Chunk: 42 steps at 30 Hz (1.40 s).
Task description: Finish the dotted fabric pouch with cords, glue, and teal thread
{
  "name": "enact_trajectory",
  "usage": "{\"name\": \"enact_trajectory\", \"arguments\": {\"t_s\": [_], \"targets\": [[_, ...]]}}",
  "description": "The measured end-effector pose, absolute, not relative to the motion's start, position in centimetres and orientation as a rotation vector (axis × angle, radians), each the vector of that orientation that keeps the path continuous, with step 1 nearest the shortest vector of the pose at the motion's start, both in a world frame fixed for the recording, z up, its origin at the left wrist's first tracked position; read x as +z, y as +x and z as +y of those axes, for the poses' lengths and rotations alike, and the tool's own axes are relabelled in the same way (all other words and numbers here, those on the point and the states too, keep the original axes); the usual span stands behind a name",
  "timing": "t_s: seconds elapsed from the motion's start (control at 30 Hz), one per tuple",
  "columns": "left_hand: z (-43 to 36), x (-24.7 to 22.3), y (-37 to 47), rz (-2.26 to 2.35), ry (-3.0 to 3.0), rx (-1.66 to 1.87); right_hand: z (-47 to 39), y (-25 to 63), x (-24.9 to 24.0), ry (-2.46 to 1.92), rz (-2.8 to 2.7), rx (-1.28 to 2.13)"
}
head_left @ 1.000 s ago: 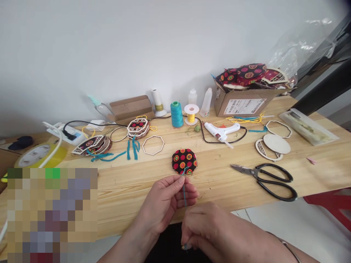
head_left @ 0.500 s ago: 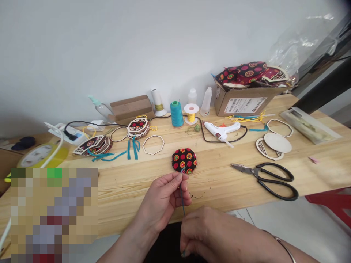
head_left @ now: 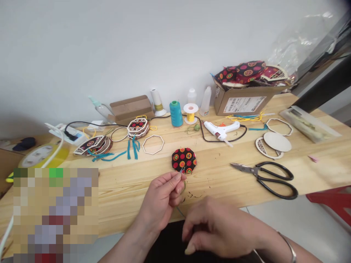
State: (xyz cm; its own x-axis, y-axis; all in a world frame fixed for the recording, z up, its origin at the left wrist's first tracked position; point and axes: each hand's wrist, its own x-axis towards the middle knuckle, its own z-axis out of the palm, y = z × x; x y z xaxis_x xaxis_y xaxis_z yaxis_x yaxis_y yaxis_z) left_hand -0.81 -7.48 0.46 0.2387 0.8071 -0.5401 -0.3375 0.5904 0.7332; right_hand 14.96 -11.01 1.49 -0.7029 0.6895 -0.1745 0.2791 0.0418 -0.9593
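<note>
My left hand (head_left: 166,191) pinches a blue thread (head_left: 181,170) between thumb and fingertips, just in front of an octagonal patch of black floral fabric (head_left: 184,159) lying on the table. Below that hand a short length of the thread hangs over the table edge. Lower right is my right hand (head_left: 212,230), with its fingers bent and the thumb apart from them. Nothing shows between them. To its right lie scissors (head_left: 256,171) with black handles.
A white glue gun (head_left: 223,128) and its cord lie behind the fabric. Teal thread (head_left: 176,114) and yellow thread (head_left: 191,116) stand by the wall. A cardboard box (head_left: 244,100) of fabric pieces is at back right; stacked ornaments (head_left: 138,127) and a wooden octagonal frame (head_left: 153,145) are left.
My right hand has opened, its thumb parting from the fingers, and the taut thread between my hands has gone slack. My left hand keeps its pinch beside the fabric, its lower fingers curled in more.
</note>
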Motion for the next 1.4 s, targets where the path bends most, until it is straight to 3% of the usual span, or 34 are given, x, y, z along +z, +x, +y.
{"name": "enact_trajectory", "arguments": {"t_s": [0.2, 0.47, 1.17, 1.33, 1.4], "targets": [[-7.7, 1.0, -0.5, 1.101, 0.634, 0.841, -8.7, 15.7, 0.5, -1.311, -1.174, 1.635], [-7.9, 1.3, -0.1, 1.106, 0.786, 0.800, -7.3, 14.2, 0.0, -1.143, -0.785, 1.852], [-7.2, 0.8, -0.1, 1.044, 0.686, 0.768, -6.4, 13.9, -0.2, -1.278, -1.042, 1.517], [-6.9, 0.5, -0.3, 1.050, 0.679, 0.810, -7.7, 15.6, 0.9, -1.503, -1.340, 1.220], [-6.8, 0.3, -0.4, 1.059, 0.671, 0.825, -9.3, 16.7, 2.2, -1.532, -1.554, 1.275]]}}
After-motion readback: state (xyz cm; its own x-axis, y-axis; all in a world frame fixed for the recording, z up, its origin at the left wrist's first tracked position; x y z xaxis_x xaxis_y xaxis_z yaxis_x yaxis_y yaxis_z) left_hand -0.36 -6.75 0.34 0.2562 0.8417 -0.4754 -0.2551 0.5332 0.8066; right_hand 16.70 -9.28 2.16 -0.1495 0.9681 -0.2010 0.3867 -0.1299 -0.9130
